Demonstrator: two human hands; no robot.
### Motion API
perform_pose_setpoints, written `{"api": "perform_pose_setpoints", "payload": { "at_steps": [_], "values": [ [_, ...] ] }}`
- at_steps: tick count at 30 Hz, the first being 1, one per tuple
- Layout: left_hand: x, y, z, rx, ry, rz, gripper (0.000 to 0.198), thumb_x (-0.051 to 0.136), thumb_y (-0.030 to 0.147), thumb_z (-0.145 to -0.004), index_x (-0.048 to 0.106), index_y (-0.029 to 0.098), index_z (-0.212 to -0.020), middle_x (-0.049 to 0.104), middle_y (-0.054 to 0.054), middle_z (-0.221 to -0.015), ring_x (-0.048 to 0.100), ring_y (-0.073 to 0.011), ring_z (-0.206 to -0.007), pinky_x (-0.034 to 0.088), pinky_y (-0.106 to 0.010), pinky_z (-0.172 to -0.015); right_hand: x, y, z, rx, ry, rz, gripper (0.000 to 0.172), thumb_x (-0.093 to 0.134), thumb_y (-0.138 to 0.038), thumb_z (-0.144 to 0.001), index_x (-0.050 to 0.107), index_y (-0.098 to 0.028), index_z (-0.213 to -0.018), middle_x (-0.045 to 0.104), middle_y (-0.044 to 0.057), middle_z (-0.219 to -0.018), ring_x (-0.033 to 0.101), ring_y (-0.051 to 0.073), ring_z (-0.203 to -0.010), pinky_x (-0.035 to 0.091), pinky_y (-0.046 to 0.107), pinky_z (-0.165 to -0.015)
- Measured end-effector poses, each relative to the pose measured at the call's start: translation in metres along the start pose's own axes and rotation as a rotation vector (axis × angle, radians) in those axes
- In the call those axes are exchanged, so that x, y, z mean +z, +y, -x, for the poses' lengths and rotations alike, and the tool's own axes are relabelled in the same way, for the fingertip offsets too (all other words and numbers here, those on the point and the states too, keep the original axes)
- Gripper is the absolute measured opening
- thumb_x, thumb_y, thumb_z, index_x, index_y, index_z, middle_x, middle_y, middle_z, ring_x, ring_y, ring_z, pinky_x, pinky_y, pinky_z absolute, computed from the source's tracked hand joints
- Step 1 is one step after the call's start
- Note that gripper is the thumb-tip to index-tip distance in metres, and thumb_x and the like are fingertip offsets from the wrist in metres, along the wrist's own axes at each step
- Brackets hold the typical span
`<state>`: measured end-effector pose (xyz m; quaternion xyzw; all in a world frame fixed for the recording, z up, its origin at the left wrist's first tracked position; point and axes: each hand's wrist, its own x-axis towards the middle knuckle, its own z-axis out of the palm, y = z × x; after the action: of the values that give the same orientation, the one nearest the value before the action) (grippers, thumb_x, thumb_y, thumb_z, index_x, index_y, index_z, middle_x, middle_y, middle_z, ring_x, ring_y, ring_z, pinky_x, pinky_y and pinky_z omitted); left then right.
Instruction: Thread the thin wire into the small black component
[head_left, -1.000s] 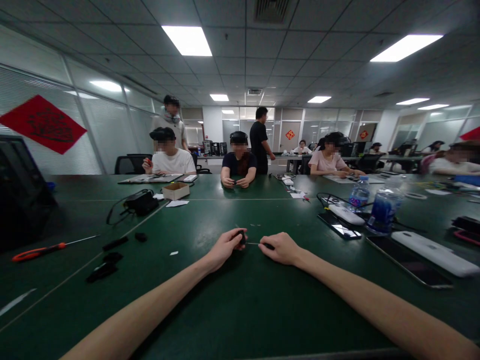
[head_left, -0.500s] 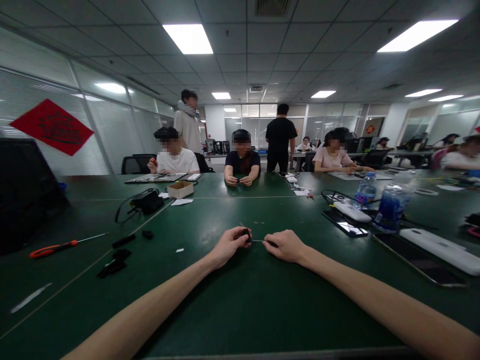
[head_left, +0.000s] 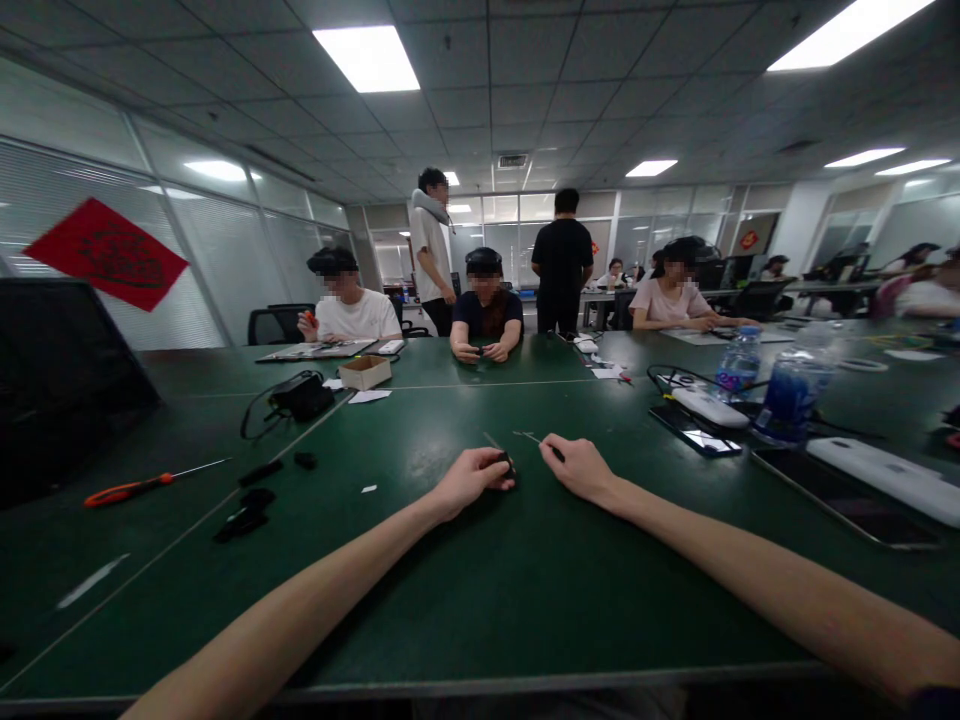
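Note:
My left hand (head_left: 471,478) rests on the green table (head_left: 465,590), fingers closed round a small black part (head_left: 507,463). My right hand (head_left: 579,467) lies just to its right, pinching a thin black-handled tool (head_left: 541,441) whose metal tip points up and left, away from the part. The two hands are a short gap apart near the table's middle.
An orange-handled screwdriver (head_left: 142,486) and several black pieces (head_left: 247,510) lie at left, with a black pouch (head_left: 300,397) and a cardboard box (head_left: 364,371) beyond. Phones (head_left: 694,432), white power banks (head_left: 885,478) and water bottles (head_left: 795,395) sit at right. Other people sit and stand across the table.
The tool's tip has come out of the black part and now points up and away. Both hands sit slightly farther apart. The standing people behind have walked to the right.

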<state>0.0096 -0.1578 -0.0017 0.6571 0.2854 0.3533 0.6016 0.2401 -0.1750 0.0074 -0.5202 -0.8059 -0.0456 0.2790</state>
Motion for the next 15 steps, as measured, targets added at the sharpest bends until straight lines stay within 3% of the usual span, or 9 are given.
{"api": "perform_pose_setpoints", "payload": {
  "at_steps": [6,15],
  "values": [
    [-0.0045,-0.0037,-0.0026,0.045,0.108,0.128,0.033,0.061,0.035,-0.081,0.058,0.011,-0.105,0.058,-0.011,-0.098,0.059,-0.0132,-0.077,0.045,-0.027,-0.073,-0.0060,-0.0061,0.0022,-0.223,-0.109,0.003,0.030,0.039,-0.037,-0.092,0.065,-0.023,-0.093,0.066,0.002,-0.072,0.059,0.013,-0.061,0.037,0.022,-0.062],
    [-0.0047,-0.0035,-0.0012,0.034,0.144,0.150,0.034,0.055,0.029,-0.084,0.056,0.013,-0.114,0.057,-0.013,-0.104,0.057,-0.0130,-0.078,0.043,-0.027,-0.073,-0.0050,-0.0049,0.0013,-0.311,-0.133,0.058,0.031,0.038,-0.037,-0.093,0.065,-0.022,-0.092,0.065,0.002,-0.070,0.058,0.013,-0.060,0.035,0.023,-0.061]
  ]
}}
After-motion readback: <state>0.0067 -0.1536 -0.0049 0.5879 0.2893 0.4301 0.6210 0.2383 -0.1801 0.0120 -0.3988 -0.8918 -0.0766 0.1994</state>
